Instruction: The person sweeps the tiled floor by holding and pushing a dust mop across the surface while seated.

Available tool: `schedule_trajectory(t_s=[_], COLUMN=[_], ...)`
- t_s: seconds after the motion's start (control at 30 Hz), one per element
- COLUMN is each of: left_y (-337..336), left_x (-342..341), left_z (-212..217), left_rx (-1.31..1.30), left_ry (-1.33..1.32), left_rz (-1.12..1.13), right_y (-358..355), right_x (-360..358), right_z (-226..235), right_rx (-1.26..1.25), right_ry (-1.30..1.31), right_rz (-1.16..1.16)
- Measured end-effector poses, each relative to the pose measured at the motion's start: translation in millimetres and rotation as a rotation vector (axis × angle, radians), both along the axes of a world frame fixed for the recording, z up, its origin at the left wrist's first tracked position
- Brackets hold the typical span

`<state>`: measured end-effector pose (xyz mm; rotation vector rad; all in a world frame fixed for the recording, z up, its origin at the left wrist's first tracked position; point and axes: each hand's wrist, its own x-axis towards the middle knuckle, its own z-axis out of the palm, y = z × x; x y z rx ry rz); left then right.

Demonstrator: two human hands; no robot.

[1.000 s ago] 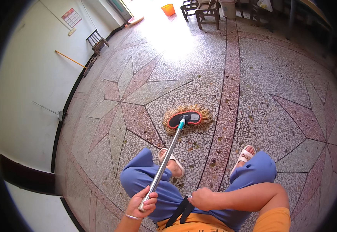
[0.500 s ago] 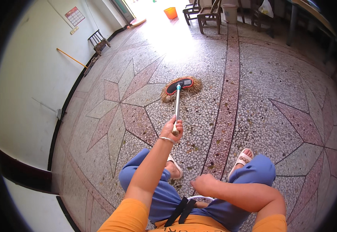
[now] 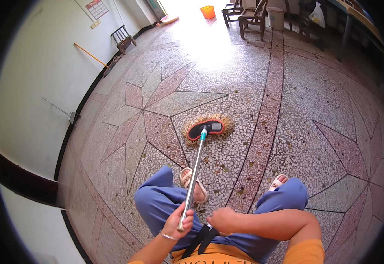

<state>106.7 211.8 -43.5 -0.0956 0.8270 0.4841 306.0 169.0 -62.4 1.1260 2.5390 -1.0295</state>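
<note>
My left hand [image 3: 179, 222], with a silver bracelet at the wrist, is wrapped round the lower end of the metal handle of a mop [image 3: 196, 171]. The mop's head [image 3: 208, 128] lies on the speckled floor ahead of my feet; it has a beige fringe and a black oval top edged in red. A teal collar joins head to handle. In front of my lap, my right hand [image 3: 224, 220] is closed with the fingers turned under, beside black straps [image 3: 201, 240]. Whatever it may hold is hidden.
Sandalled feet [image 3: 195, 185] rest on the patterned floor. An orange bucket [image 3: 208, 12], wooden chairs [image 3: 252, 21] and a pale bin [image 3: 275, 18] stand at the back. Along the left wall are a small chair [image 3: 123, 39], a yellow-handled tool [image 3: 90, 56] and a dustpan [image 3: 72, 117].
My left hand has drawn the mop back toward my body, so its head is now closer to my feet. The right hand has shifted slightly left and nearer my lap, still closed.
</note>
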Motion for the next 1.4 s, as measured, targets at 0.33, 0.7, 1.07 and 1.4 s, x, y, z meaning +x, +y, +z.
schedule_trajectory(t_s=[0.33, 0.7, 1.07, 1.4], left_y=[30.2, 191.3, 6.7, -22.9], left_x=[48.9, 111.4, -12.0, -61.7], left_z=[20.7, -45.5, 3.5, 39.3], left_rx=[0.023, 0.174, 0.008, -0.173], left_ry=[0.006, 0.051, 0.005, -0.325], left_rz=[0.019, 0.146, 0.112, 0.257], right_y=[26.3, 74.7, 98.2, 82.3], right_x=[10.9, 58.7, 20.4, -19.2], right_z=[-38.3, -70.7, -28.1, 7.0], right_rx=[-0.029, -0.046, 0.029, -0.159], right_ry=[-0.119, -0.257, -0.215, -0.212], right_rz=[0.106, -0.16, -0.119, 0.249])
